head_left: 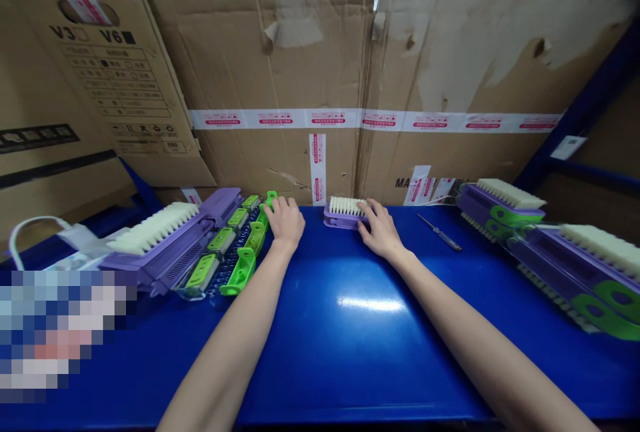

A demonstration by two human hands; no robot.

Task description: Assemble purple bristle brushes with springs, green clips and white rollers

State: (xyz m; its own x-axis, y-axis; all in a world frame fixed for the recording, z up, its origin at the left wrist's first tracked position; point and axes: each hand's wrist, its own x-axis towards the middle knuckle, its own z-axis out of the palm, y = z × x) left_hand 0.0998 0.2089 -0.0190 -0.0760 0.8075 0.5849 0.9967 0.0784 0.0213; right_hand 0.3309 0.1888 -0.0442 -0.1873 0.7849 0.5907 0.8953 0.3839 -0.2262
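Observation:
My left hand is at the back of a row of bright green plastic brackets, its bent fingers on the farthest green bracket. Part of that grip is hidden behind the hand. Near the back of the blue table, my right hand grips the right end of a purple brush, with fingers on top and thumb at the near side. White bristles on this brush point upward. Left of the green brackets lie several clear parts with green tops.
Purple housings with a white brush strip stand at left, beside a white cable. More purple brush units with green ends line the right side. A screwdriver lies right of centre. Cardboard walls the back.

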